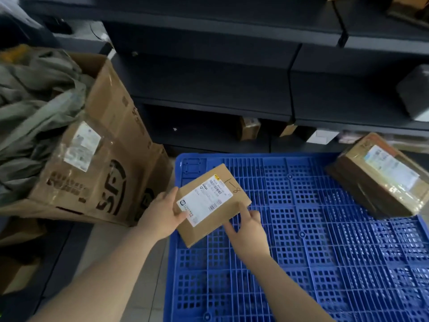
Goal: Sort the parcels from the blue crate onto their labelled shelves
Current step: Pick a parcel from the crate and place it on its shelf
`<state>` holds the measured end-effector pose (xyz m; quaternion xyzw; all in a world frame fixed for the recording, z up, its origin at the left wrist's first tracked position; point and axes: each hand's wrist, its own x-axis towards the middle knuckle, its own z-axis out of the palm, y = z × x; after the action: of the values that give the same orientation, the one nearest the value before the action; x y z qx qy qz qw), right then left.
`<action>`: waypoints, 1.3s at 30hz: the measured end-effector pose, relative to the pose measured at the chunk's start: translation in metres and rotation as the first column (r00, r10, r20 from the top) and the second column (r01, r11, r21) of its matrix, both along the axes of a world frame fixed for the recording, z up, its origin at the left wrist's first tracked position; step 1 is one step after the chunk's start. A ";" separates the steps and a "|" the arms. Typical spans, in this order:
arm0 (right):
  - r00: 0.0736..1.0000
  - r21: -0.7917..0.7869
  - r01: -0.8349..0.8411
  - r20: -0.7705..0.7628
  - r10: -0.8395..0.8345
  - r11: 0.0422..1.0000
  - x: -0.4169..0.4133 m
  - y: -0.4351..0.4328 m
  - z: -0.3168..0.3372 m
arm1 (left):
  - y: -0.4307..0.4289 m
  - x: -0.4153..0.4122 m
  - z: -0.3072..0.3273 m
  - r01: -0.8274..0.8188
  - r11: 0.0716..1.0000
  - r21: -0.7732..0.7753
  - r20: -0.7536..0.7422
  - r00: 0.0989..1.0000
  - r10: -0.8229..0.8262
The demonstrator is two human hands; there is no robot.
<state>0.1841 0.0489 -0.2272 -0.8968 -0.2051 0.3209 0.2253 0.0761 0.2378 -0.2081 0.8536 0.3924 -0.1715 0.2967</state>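
Note:
A small flat cardboard parcel (222, 182) with a white label and handwritten "1-8" is held over the left side of the blue slatted plastic platform (301, 240). My left hand (162, 214) grips its left edge, thumb on the label. My right hand (246, 231) pinches its lower right edge. A larger taped brown parcel (380, 177) with a white label lies tilted at the platform's far right corner. Dark shelves (209, 89) stand behind the platform.
A big open carton (99, 163) stuffed with grey-green bags stands to the left on the floor. Small boxes (249, 127) sit on the bottom shelf. A dark box (415, 96) rests on a shelf at right. Another carton (16, 270) lies at lower left.

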 end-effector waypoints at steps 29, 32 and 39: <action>0.992 0.345 -0.085 -0.055 0.111 0.935 -0.086 -0.044 0.094 | -0.120 -0.097 0.055 -0.303 0.919 -0.253 0.324 0.868 0.376; 0.974 0.354 -0.206 -0.014 0.226 0.912 -0.104 -0.044 0.129 | -0.132 -0.131 0.086 -0.385 0.884 -0.264 0.371 0.806 0.462; 0.857 0.355 -0.504 0.094 0.507 0.787 -0.173 -0.029 0.192 | -0.160 -0.229 0.149 -0.631 0.724 -0.279 0.447 0.582 0.680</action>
<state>0.0106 0.0201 -0.0353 -0.7497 -0.4930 0.3278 0.2956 -0.1525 0.0777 -0.0587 0.6464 0.5757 0.1700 0.4711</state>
